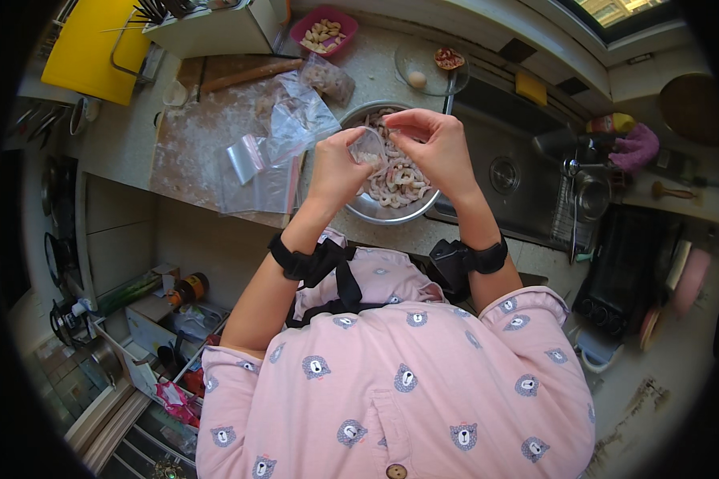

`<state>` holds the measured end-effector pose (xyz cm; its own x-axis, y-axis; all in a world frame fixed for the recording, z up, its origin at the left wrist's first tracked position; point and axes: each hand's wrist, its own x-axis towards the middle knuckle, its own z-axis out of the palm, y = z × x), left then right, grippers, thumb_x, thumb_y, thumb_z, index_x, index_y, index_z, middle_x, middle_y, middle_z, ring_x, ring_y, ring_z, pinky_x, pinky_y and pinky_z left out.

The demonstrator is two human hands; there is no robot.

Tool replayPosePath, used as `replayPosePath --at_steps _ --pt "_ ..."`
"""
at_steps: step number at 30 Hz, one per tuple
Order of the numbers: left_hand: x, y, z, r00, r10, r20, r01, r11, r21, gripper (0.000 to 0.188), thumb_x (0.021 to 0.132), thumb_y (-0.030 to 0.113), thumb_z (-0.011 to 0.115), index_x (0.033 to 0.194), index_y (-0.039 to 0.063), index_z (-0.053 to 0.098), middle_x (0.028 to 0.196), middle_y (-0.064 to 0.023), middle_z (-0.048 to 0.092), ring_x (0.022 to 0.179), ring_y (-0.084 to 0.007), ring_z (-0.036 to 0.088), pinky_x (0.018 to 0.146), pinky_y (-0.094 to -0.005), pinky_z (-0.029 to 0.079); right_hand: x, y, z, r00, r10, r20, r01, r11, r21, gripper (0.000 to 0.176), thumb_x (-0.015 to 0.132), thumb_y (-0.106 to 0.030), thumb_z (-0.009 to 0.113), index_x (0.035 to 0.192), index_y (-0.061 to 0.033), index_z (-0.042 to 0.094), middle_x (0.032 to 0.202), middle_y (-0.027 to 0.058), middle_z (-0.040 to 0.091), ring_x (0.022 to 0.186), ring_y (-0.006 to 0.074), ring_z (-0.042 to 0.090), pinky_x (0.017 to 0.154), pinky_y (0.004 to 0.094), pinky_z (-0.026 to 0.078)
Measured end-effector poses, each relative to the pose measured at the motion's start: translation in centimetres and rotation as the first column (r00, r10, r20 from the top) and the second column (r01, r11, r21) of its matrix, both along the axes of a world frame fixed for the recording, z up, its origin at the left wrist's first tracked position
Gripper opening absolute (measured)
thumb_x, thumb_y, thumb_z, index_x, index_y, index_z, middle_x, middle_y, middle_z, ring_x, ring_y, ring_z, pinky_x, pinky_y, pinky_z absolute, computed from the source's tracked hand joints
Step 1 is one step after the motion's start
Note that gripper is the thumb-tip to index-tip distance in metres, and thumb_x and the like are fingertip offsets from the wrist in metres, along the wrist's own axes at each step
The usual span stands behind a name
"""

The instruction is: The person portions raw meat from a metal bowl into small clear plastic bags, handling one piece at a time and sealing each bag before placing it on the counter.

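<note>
My left hand grips a small clear plastic bag by its opened mouth, with some pale pieces inside, likely shrimp. Under both hands stands a round metal bowl that holds many peeled raw shrimp. My right hand hovers over the bowl's right side, thumb and fingertips brought close together near the bag. Whether anything small sits between those fingertips is too unclear to tell. Left of the bowl lie flat zip bags, a crumpled clear bag and a filled bag.
A floury wooden board with a rolling pin lies to the left. Behind are a pink bowl of garlic cloves and a glass plate holding an egg and a cut pomegranate. The steel sink adjoins the bowl's right.
</note>
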<state>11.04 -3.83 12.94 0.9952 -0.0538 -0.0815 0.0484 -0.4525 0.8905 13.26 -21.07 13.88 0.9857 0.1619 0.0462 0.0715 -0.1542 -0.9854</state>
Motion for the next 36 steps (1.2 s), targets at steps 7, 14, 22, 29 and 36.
replayPosePath --at_steps 7,14,22,29,36 --pt "-2.8 4.8 0.3 0.995 -0.015 0.094 0.001 0.990 0.144 0.042 0.066 -0.005 0.061 0.107 -0.005 0.067 0.112 -0.0195 0.066 0.061 -0.0196 0.063 0.060 -0.0278 0.051 -3.2 -3.4 -11.3 0.933 -0.012 -0.359 -0.325 0.398 -0.858 0.091 0.060 -0.034 0.089 0.132 -0.0051 0.041 0.126 0.0229 0.051 0.108 0.0393 0.059 0.080 0.0459 0.054" --pt "-5.2 8.3 -6.5 0.994 -0.095 -0.045 0.104 0.951 0.290 0.033 0.066 -0.006 0.061 0.098 -0.004 0.070 0.116 -0.0203 0.062 0.076 -0.0295 0.063 0.069 -0.0331 0.053 -5.5 -0.1 -17.5 0.990 -0.012 -0.141 -0.139 0.099 -0.985 0.104 0.052 -0.040 0.091 0.132 -0.0017 0.036 0.124 0.0219 0.043 0.108 0.0405 0.054 0.080 0.0406 0.056" --pt "-6.0 8.6 -11.2 0.984 -0.134 0.117 0.093 0.949 0.303 0.030 0.071 -0.007 0.056 0.098 -0.002 0.069 0.117 -0.0200 0.061 0.081 -0.0331 0.066 0.071 -0.0368 0.053 -4.0 -1.3 -17.6 0.992 0.005 -0.130 -0.129 0.152 -0.980 0.080 0.060 -0.028 0.088 0.122 -0.0053 0.043 0.121 0.0214 0.044 0.104 0.0368 0.055 0.073 0.0344 0.058" --pt "-6.4 7.7 -10.5 0.994 -0.107 0.023 0.085 0.889 0.450 0.027 0.075 -0.006 0.058 0.100 -0.001 0.068 0.122 -0.0215 0.060 0.092 -0.0385 0.065 0.079 -0.0384 0.053 -3.3 -2.2 -19.3 0.994 -0.014 -0.108 -0.099 0.296 -0.950 0.063 0.062 -0.020 0.085 0.115 -0.0088 0.053 0.115 0.0195 0.050 0.092 0.0378 0.062 0.075 0.0393 0.056" --pt "-6.2 8.3 -12.1 0.990 0.012 0.144 -0.046 0.971 0.236 0.024 0.078 -0.006 0.057 0.098 -0.003 0.069 0.113 -0.0222 0.065 0.090 -0.0355 0.067 0.078 -0.0358 0.054 -2.6 -4.6 -19.2 0.991 -0.118 -0.059 0.046 0.727 -0.685 0.034 0.063 -0.008 0.078 0.096 -0.0017 0.070 0.093 0.0154 0.065 0.086 0.0312 0.066 0.075 0.0383 0.054"
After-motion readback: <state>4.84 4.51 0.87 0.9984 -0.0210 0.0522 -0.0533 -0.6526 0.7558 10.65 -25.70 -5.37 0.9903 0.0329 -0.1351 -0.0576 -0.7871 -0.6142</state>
